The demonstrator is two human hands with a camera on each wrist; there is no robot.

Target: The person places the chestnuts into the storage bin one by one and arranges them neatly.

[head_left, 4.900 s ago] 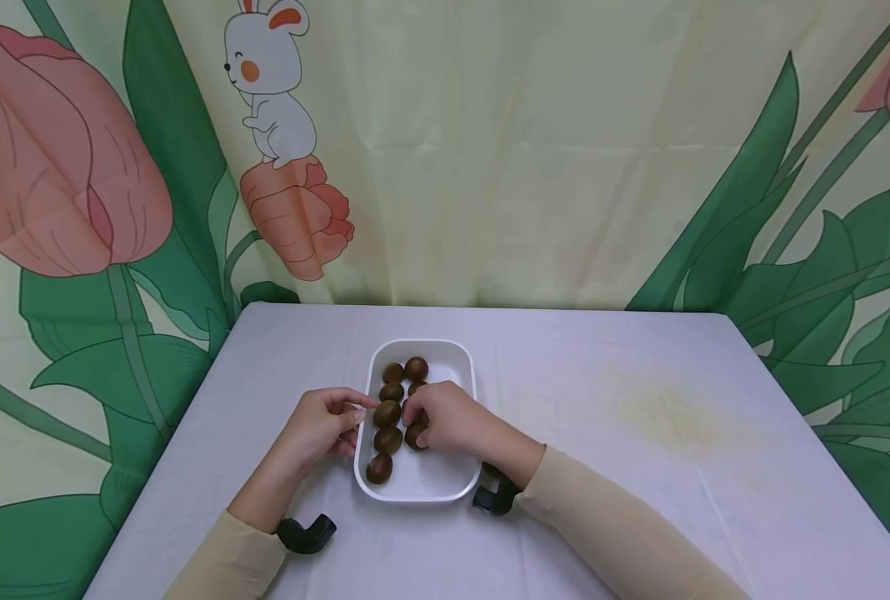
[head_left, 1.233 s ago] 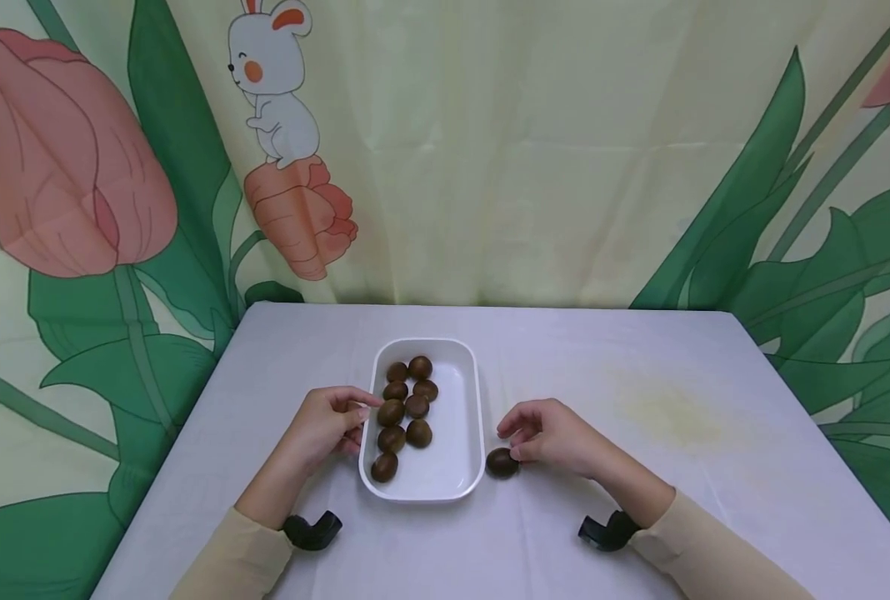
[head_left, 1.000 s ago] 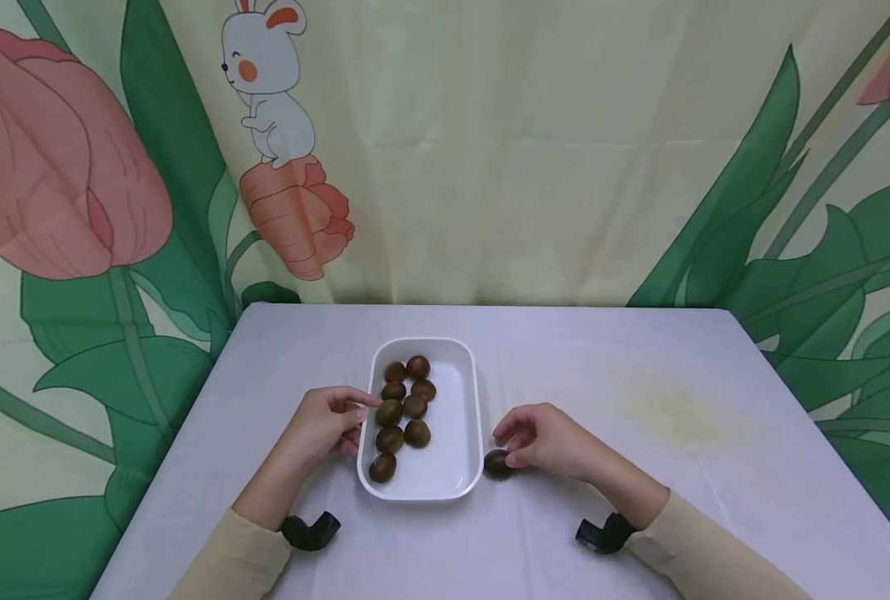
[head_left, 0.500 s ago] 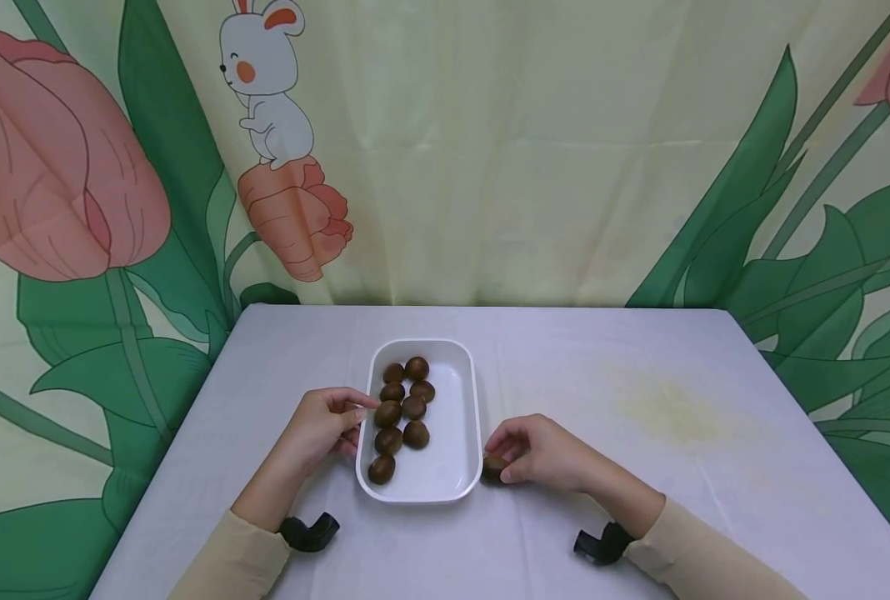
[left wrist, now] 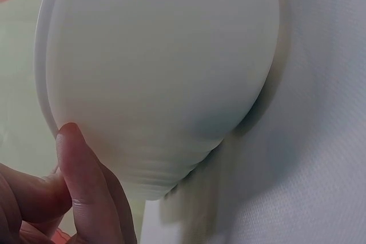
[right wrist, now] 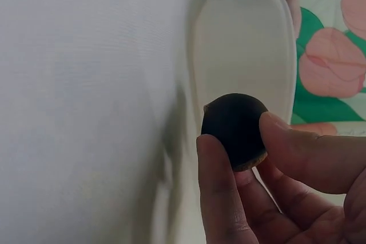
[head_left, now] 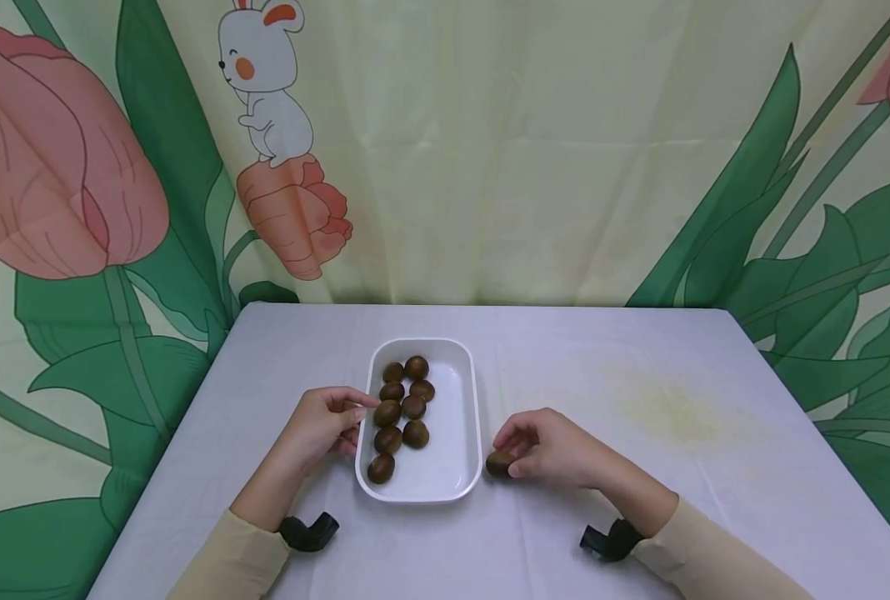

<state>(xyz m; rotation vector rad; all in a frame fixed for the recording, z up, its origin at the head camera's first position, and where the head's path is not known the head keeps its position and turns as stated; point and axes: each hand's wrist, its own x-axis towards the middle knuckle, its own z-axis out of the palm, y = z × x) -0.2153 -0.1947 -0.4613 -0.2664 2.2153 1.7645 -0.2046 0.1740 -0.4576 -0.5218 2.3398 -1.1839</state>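
My right hand [head_left: 546, 448] pinches a dark brown chestnut [head_left: 499, 463] just outside the white tray's right wall. In the right wrist view, thumb and fingertips hold this chestnut [right wrist: 231, 130] from both sides, with the tray wall [right wrist: 246, 44] behind it. The white rectangular tray [head_left: 452, 492] contains several chestnuts [head_left: 387, 412], grouped along its left half in two uneven columns. At the tray's left edge is my left hand [head_left: 328, 425], index finger stretched to the rim. The left wrist view has a fingertip [left wrist: 71, 132] right at the rim of the tray [left wrist: 160, 72].
A white cloth covers the table [head_left: 602, 367], with a pale yellowish stain on its right half. Behind it hangs a curtain [head_left: 490, 167] printed with tulips, a rabbit and a carrot. Black wrist cameras [head_left: 308, 532] sit at both cuffs.
Nearly five seconds ago my right hand was over the chestnuts inside the tray. Now it is right of the tray with one chestnut, shifted slightly rightward in the last half second. Left hand unchanged.
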